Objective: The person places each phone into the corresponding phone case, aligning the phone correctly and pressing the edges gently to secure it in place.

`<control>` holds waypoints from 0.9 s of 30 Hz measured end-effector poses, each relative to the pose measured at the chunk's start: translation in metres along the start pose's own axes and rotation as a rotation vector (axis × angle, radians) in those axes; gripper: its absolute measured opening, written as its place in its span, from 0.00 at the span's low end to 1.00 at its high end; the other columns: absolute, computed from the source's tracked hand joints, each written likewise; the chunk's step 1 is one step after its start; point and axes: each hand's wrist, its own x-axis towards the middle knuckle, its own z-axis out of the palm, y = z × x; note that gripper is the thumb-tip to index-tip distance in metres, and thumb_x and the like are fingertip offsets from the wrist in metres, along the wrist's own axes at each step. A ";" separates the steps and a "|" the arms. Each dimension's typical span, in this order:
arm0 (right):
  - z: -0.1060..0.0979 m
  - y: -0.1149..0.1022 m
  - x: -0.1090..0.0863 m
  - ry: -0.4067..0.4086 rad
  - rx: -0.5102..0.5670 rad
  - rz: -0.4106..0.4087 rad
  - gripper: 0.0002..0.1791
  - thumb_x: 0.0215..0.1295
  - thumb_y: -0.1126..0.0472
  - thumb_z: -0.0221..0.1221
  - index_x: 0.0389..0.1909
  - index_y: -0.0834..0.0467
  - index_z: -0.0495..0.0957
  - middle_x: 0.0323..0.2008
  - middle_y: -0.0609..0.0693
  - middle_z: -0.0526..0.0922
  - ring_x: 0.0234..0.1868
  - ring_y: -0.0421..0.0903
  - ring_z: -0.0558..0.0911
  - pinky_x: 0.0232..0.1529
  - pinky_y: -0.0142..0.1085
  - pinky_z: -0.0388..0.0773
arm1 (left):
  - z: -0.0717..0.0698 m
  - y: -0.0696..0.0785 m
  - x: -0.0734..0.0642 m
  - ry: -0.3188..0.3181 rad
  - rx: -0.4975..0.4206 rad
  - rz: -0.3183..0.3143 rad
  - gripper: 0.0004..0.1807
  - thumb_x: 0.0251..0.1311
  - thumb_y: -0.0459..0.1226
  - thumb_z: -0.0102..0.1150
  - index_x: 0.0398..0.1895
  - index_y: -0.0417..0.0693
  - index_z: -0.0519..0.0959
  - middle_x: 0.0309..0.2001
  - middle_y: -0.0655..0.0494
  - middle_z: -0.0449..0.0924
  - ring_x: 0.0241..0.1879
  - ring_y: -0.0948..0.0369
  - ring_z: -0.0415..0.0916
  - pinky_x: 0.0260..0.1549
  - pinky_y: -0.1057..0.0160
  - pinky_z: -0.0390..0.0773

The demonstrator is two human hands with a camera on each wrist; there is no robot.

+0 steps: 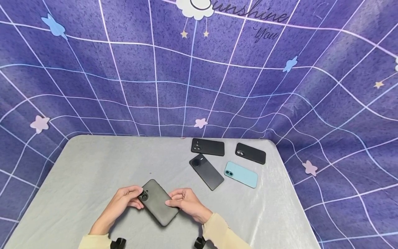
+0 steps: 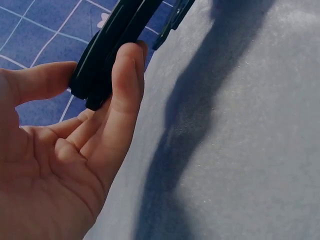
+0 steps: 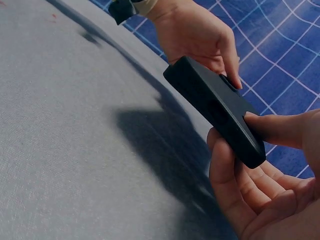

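The underside of the dark phone case (image 1: 160,207) is hidden in the head view; whether a phone is seated inside cannot be determined. The left wrist view cuts off the case's far end, and the fingers beneath are partly concealed in the head view. Left hand (image 1: 124,199): narrow grip, thumb and fingers pinching the camera end. Right hand (image 1: 188,203): narrow grip, thumb on the back face, fingers underneath. Case location: held above the near part of the bench (image 1: 102,166).
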 end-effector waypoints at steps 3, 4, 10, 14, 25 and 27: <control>-0.003 0.000 -0.001 -0.005 0.000 0.008 0.10 0.62 0.69 0.72 0.42 0.61 0.83 0.27 0.43 0.87 0.30 0.33 0.81 0.33 0.24 0.73 | -0.001 -0.002 -0.002 -0.055 -0.006 0.048 0.23 0.84 0.38 0.51 0.57 0.17 0.73 0.35 0.41 0.87 0.32 0.55 0.89 0.37 0.57 0.91; -0.003 -0.001 -0.001 -0.004 0.000 0.008 0.10 0.62 0.69 0.72 0.42 0.61 0.83 0.27 0.43 0.87 0.30 0.33 0.82 0.34 0.24 0.74 | -0.001 -0.003 -0.003 -0.070 -0.007 0.063 0.24 0.85 0.38 0.50 0.58 0.16 0.72 0.35 0.41 0.88 0.33 0.55 0.89 0.37 0.57 0.91; -0.007 -0.003 -0.001 0.010 -0.025 0.003 0.11 0.62 0.68 0.73 0.43 0.64 0.84 0.29 0.44 0.89 0.31 0.34 0.83 0.33 0.23 0.73 | 0.001 -0.007 -0.004 -0.108 -0.010 0.146 0.24 0.86 0.36 0.48 0.57 0.13 0.71 0.37 0.40 0.88 0.34 0.54 0.90 0.39 0.56 0.91; -0.008 -0.005 -0.003 0.014 -0.045 -0.003 0.12 0.62 0.67 0.73 0.45 0.65 0.85 0.30 0.46 0.90 0.32 0.34 0.84 0.33 0.24 0.74 | 0.003 -0.008 -0.005 -0.086 -0.010 0.171 0.23 0.85 0.35 0.48 0.58 0.13 0.71 0.36 0.41 0.89 0.33 0.54 0.90 0.39 0.56 0.91; -0.014 -0.006 -0.003 0.014 0.016 -0.038 0.14 0.67 0.65 0.71 0.49 0.68 0.86 0.33 0.45 0.90 0.35 0.35 0.85 0.39 0.24 0.77 | 0.024 -0.004 -0.007 0.139 -0.016 0.112 0.23 0.84 0.38 0.53 0.60 0.18 0.73 0.33 0.42 0.88 0.29 0.55 0.88 0.36 0.62 0.89; -0.014 -0.005 -0.003 0.019 0.030 -0.042 0.14 0.67 0.65 0.70 0.50 0.68 0.85 0.34 0.44 0.90 0.35 0.34 0.85 0.37 0.24 0.77 | 0.027 -0.005 -0.007 0.175 -0.028 0.110 0.23 0.84 0.38 0.53 0.60 0.18 0.74 0.32 0.41 0.88 0.29 0.54 0.88 0.35 0.62 0.89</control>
